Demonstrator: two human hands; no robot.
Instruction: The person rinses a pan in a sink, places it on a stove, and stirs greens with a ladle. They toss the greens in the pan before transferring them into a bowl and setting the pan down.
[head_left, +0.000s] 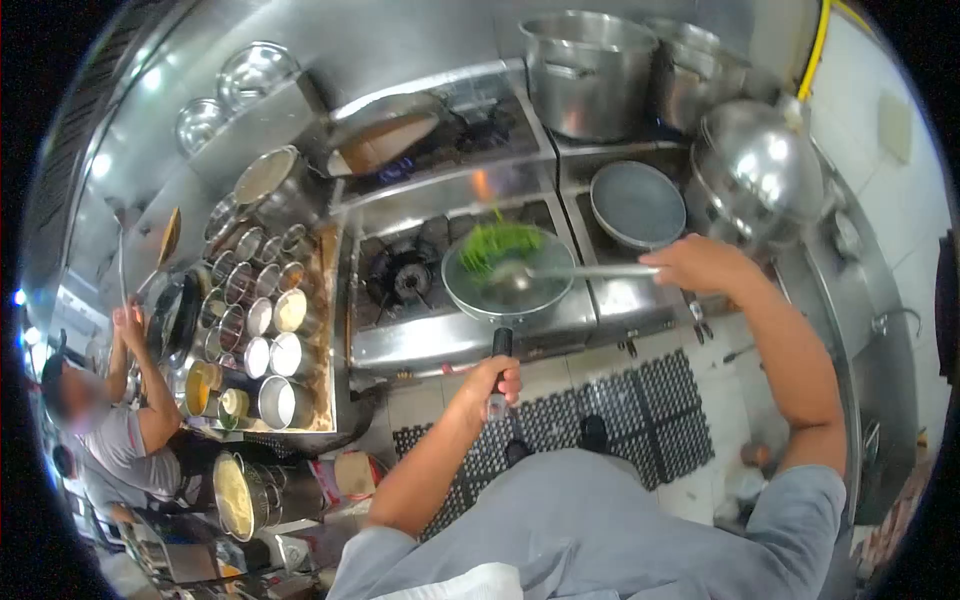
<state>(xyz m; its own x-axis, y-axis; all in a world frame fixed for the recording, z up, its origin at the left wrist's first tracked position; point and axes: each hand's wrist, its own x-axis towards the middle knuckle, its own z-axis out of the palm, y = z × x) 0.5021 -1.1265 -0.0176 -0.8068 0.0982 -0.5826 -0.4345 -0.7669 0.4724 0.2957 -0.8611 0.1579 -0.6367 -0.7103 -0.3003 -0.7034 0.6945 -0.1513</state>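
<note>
My left hand (486, 386) is wrapped round the black handle of a frying pan (462, 288), which sits over the stove's front burners. Bright green leafy vegetables (500, 246) lie heaped toward the far side of the pan. From the right, my right hand (702, 266) grips the end of a long metal ladle (602, 271). Its blurred head is inside the pan, just below the greens.
A bare burner (410, 278) lies left of the pan, and a grey pan (638, 204) rests to the right. Large stockpots (588, 85) stand behind. At left, many small containers (258, 316) fill a counter beside another person (125, 430). A black mat (640, 410) covers the floor.
</note>
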